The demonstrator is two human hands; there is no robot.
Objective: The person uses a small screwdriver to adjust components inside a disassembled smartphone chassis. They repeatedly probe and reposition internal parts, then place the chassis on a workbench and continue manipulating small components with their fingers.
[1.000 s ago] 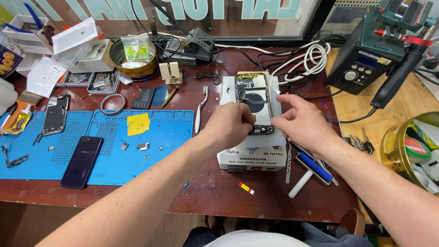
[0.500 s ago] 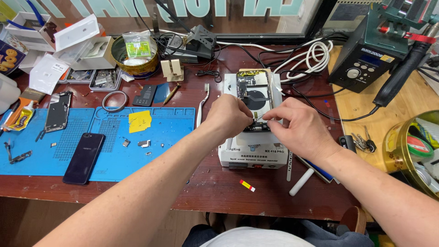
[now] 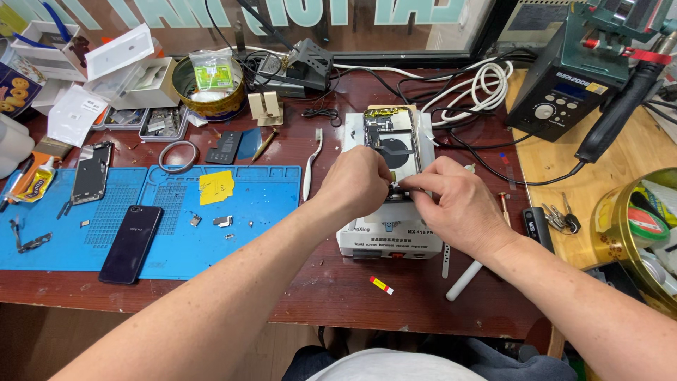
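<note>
Head view looks down on a dark red-brown surface [image 3: 331, 282] with both bare hands meeting at centre frame. An opened phone [image 3: 390, 144], its back off and inner parts showing, lies flat on top of a white box-shaped machine [image 3: 384, 236] just right of centre. The left hand [image 3: 356, 185] is curled over the phone's lower left edge, its fingers folded down and touching the frame; what its grip closes on cannot be told, since the knuckles hide the fingertips. The right hand [image 3: 451, 204] comes in from the lower right, thumb and forefinger pinched together on a small pale piece at the phone's lower edge, right where the two hands meet. The phone's upper half stands clear above both hands, toward the top of the frame.

Left of the hands a blue work mat [image 3: 261, 212] spreads across the left half, carrying a dark phone [image 3: 130, 243], a yellow note [image 3: 216, 187] and small loose parts. White tweezers [image 3: 311, 169] lie between the mat and the machine. At the upper right stands a black soldering station [image 3: 564, 92], with a coil of white cable [image 3: 483, 85] beside it.
</note>
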